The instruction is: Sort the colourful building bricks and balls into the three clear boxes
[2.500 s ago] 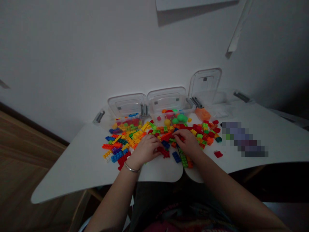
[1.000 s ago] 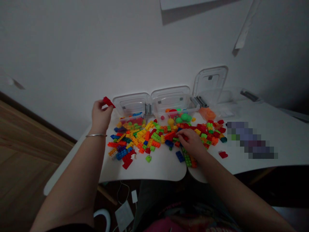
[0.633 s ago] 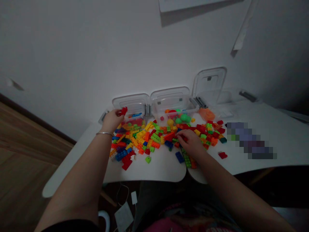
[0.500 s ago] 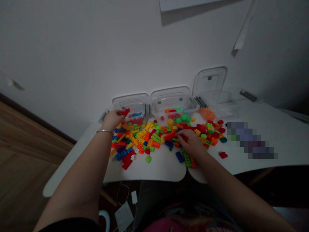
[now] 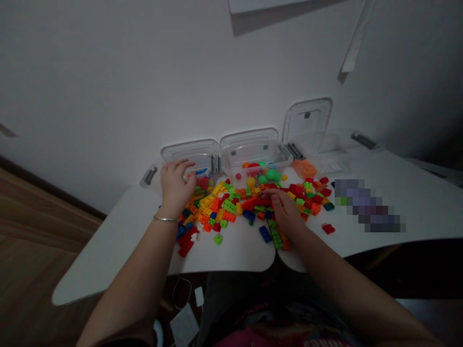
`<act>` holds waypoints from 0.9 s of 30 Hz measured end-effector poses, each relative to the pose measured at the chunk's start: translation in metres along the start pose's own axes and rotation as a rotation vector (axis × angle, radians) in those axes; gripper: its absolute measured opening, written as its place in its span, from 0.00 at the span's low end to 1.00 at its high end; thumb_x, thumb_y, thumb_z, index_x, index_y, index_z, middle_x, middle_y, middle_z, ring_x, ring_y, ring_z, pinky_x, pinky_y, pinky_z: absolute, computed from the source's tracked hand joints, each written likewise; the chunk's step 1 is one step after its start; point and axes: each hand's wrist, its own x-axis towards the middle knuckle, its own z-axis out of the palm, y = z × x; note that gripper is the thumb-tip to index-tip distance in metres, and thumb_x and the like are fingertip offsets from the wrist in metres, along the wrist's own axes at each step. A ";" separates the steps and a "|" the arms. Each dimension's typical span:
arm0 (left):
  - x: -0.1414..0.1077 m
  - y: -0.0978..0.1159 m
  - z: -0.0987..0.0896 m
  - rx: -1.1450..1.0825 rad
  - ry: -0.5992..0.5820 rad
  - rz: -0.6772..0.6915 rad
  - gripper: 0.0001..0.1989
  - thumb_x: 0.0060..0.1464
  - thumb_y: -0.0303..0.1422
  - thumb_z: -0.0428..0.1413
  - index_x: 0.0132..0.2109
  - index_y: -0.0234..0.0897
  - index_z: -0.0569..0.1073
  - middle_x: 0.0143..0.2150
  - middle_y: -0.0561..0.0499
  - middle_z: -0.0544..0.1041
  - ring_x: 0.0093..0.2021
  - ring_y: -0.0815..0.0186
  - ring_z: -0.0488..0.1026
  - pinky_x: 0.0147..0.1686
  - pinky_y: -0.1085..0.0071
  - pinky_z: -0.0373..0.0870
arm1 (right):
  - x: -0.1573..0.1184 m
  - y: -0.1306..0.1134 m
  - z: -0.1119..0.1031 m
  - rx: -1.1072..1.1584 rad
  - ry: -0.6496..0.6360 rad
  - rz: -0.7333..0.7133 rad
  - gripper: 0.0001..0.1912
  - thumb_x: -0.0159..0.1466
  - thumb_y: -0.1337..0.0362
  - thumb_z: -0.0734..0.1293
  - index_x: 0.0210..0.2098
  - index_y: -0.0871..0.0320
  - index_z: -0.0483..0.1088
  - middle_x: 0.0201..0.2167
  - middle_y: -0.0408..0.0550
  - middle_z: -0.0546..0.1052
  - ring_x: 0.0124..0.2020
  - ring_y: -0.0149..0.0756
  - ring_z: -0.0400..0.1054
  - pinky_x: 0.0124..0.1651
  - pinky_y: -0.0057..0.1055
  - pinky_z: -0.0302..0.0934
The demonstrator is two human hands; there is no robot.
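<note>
My left hand point(image 5: 177, 187) hovers over the left clear plastic box point(image 5: 188, 156), its fingers apart and nothing seen in them. Red and blue pieces show inside that box, partly hidden by the hand. My right hand point(image 5: 285, 211) is at the middle of a heap of toy building bricks point(image 5: 228, 206) on the white table point(image 5: 231, 253). Its fingers are stretched out over the bricks, beside a long red brick point(image 5: 254, 201). Dark blue bricks point(image 5: 265, 234) and a green brick point(image 5: 277, 238) lie close to that hand.
A middle clear box point(image 5: 249, 154) holds coloured balls point(image 5: 271, 174). Behind on the right stands another clear box with a raised lid point(image 5: 307, 123), near an orange piece point(image 5: 304, 168). A lone red brick point(image 5: 328, 229) lies to the right. The wall is directly behind the boxes.
My left hand has let go of the red brick it held, and its fingers have spread over the left box. My right hand's fingers have straightened over the heap. The view has shifted slightly.
</note>
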 end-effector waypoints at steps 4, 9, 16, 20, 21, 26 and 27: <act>-0.043 0.064 0.010 -0.139 -0.242 0.214 0.14 0.58 0.35 0.52 0.50 0.41 0.75 0.51 0.46 0.77 0.54 0.56 0.70 0.58 0.55 0.63 | -0.002 0.004 0.002 0.134 0.059 0.047 0.20 0.70 0.52 0.52 0.49 0.53 0.68 0.43 0.51 0.78 0.47 0.41 0.72 0.53 0.43 0.66; -0.089 0.116 0.039 -0.142 -0.440 0.296 0.17 0.57 0.34 0.56 0.54 0.43 0.74 0.54 0.47 0.76 0.56 0.54 0.69 0.58 0.53 0.63 | -0.001 0.003 0.001 0.145 0.112 0.016 0.18 0.70 0.53 0.52 0.49 0.54 0.66 0.43 0.52 0.76 0.46 0.39 0.72 0.52 0.41 0.66; -0.100 0.118 0.062 -0.106 -0.470 0.321 0.16 0.58 0.35 0.55 0.54 0.44 0.73 0.55 0.46 0.75 0.55 0.54 0.70 0.59 0.49 0.62 | 0.004 0.001 0.002 0.130 0.107 0.064 0.14 0.67 0.58 0.58 0.49 0.54 0.65 0.44 0.52 0.76 0.46 0.40 0.72 0.51 0.42 0.67; -0.101 0.112 0.063 -0.093 -0.456 0.278 0.15 0.56 0.33 0.56 0.52 0.44 0.74 0.52 0.47 0.77 0.52 0.54 0.72 0.60 0.49 0.61 | 0.004 0.005 0.003 0.209 0.149 0.068 0.12 0.67 0.60 0.58 0.48 0.53 0.65 0.45 0.51 0.76 0.47 0.39 0.72 0.53 0.42 0.67; -0.101 0.111 0.062 -0.091 -0.453 0.267 0.15 0.56 0.33 0.56 0.51 0.44 0.75 0.51 0.47 0.77 0.52 0.55 0.72 0.60 0.49 0.60 | 0.005 0.005 0.002 0.209 0.169 0.066 0.12 0.67 0.60 0.58 0.48 0.53 0.65 0.45 0.51 0.75 0.47 0.39 0.71 0.53 0.42 0.66; -0.100 0.109 0.061 -0.049 -0.422 0.236 0.08 0.55 0.32 0.57 0.43 0.42 0.76 0.46 0.47 0.78 0.48 0.55 0.73 0.59 0.49 0.61 | 0.012 0.003 -0.012 -0.065 0.201 0.027 0.11 0.65 0.62 0.58 0.43 0.54 0.69 0.42 0.51 0.76 0.46 0.42 0.70 0.52 0.46 0.64; -0.100 0.108 0.061 -0.033 -0.412 0.230 0.08 0.55 0.31 0.56 0.42 0.42 0.76 0.45 0.47 0.79 0.47 0.55 0.74 0.59 0.50 0.62 | 0.015 0.003 -0.015 -0.157 0.176 0.006 0.10 0.64 0.63 0.58 0.41 0.54 0.70 0.41 0.51 0.76 0.45 0.44 0.69 0.52 0.46 0.64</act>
